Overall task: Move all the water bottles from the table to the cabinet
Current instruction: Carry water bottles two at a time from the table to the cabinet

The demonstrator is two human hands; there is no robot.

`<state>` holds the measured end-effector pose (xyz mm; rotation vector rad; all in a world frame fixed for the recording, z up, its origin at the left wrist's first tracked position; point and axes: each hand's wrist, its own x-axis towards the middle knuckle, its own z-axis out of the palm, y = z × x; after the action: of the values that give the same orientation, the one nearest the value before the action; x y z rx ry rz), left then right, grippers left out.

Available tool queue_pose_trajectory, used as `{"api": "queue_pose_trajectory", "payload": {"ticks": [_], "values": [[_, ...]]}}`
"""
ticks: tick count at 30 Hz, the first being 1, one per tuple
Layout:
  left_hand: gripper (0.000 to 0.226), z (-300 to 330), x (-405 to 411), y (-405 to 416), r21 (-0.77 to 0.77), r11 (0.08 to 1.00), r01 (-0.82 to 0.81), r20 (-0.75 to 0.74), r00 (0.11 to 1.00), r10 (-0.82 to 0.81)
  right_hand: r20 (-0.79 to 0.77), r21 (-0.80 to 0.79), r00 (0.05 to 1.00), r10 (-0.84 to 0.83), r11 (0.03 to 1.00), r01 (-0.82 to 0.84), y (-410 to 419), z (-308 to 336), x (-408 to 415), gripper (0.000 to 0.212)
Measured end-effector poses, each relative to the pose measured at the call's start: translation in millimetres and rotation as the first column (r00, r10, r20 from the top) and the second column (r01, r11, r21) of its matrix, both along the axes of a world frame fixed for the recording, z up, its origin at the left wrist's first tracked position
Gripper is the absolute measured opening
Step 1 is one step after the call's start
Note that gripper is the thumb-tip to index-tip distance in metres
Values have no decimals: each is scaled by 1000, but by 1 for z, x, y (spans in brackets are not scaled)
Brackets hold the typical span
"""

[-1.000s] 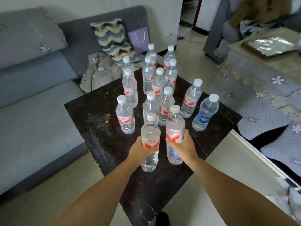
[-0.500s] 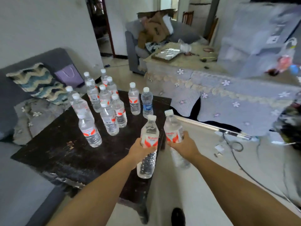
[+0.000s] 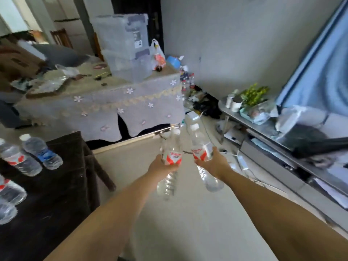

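The left hand point(image 3: 160, 165) wraps its grip tight round a clear plastic water bottle with a red label point(image 3: 170, 162). The right hand point(image 3: 212, 162) holds another point(image 3: 202, 153) (both above the floor). More bottles point(image 3: 40, 153) stand on the dark counter point(image 3: 62, 185), some cut off.

Soft, even daylight fills the room, brightest at the upper left corner, with no hard shadows on the pale floor point(image 3: 188, 213). Motion blur smears the whole picture, worst at the right edge and on the bottles on the dark table point(image 3: 62, 185) at left. Wide-angle distortion bends straight lines toward the edges.
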<state>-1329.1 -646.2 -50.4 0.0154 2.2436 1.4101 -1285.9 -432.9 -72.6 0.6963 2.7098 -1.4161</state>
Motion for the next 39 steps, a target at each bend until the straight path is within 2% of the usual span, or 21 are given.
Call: {"api": "queue_pose_trajectory", "payload": {"ticks": [3, 6, 9, 12, 16, 20, 24, 28, 34, 39], "values": [[46, 6, 34, 81, -28, 985, 169, -48, 984, -170, -4, 2, 985, -171, 985, 171, 75, 0, 63, 78], [62, 5, 79, 163, -16, 952, 307, -33, 951, -308, 22, 65, 950, -312, 948, 310, 144, 2, 138, 84], [67, 1, 140, 247, -23, 899, 438, -32, 898, -439, 46, 81, 900, -433, 900, 429, 211, 5, 228, 91], [66, -5, 196, 315, -13, 850, 527, -1, 850, -527, 52, 79, 841, -538, 842, 533, 261, 8, 310, 85], [61, -12, 267, 399, -24, 759, 651, 17, 759, -651, 66, 120, 707, -704, 709, 695, 309, 10, 417, 73], [40, -9, 342, 478, -34, 633, 774, -2, 633, -774, 56, 78, 513, -857, 516, 853, 339, 7, 518, 68], [47, -6, 414, 548, -32, 466, 884, 5, 467, -884, 42, 94, 330, -943, 333, 938, 369, 6, 600, 65], [36, -9, 478, 613, -47, 318, 947, 3, 318, -948, 30, 131, 189, -981, 192, 973, 407, 4, 663, 65], [44, -13, 562, 739, -80, 143, 986, 18, 145, -989, -1, 139, 91, -996, 89, 986, 498, 6, 736, 69], [43, -2, 623, 833, -64, 78, 995, 55, 81, -995, -13, 135, 10, -1000, 8, 991, 569, 17, 788, 64]]}}
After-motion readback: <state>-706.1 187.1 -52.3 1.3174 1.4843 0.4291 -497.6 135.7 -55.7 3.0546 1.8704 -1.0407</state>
